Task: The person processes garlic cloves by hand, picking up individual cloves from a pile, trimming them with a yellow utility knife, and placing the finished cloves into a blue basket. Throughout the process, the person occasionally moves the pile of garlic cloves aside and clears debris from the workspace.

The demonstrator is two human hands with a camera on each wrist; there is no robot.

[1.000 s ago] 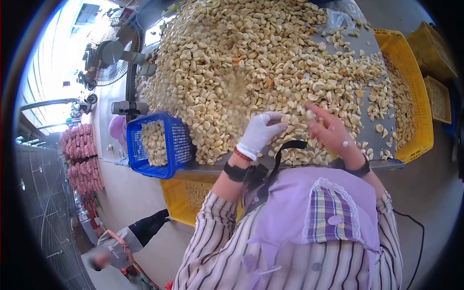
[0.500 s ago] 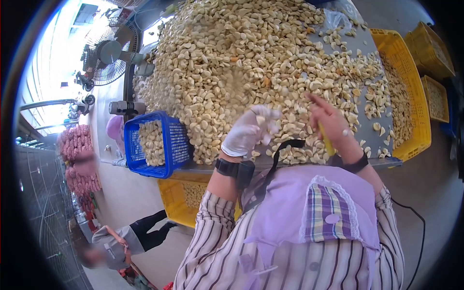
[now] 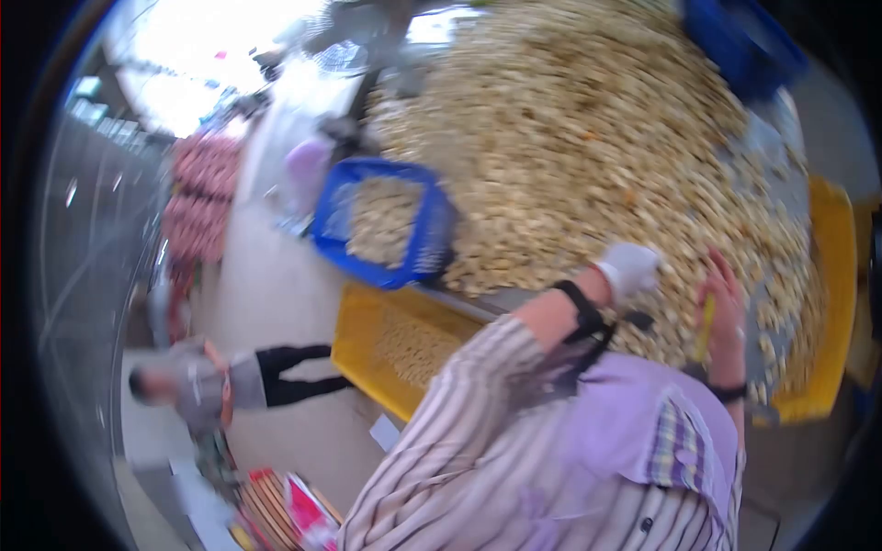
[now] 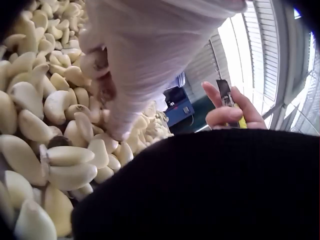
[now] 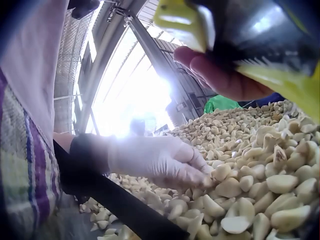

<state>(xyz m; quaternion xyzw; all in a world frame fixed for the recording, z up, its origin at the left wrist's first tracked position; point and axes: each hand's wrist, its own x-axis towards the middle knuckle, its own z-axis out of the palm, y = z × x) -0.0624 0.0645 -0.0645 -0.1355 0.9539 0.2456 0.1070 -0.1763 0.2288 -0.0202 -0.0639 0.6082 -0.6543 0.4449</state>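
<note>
Reaches down with the gloved left hand (image 3: pixel 631 271) into the cloves (image 3: pixel 551 165), spread thickly over the table (image 3: pixel 508 297). Keeps its fingers bent, gripping cloves at the tips, though cannot tell how many. Holds the knife (image 4: pixel 228 103) in the bare right hand (image 3: pixel 726 308), clenched round the yellow handle, blade pointing up in the left wrist view, above the cloves and apart from the left hand. Wears a lilac apron (image 3: pixel 611 413) over striped sleeves, with a black strap at each wrist. Has a blue basket (image 3: pixel 366 273) of cloves near the table's edge, beside the pile, and a yellow crate (image 3: pixel 360 354) of pale pieces below it. Has another crate (image 3: pixel 834 303) beyond the right hand. Shows a person (image 3: pixel 216 390) in dark trousers off to the left
</note>
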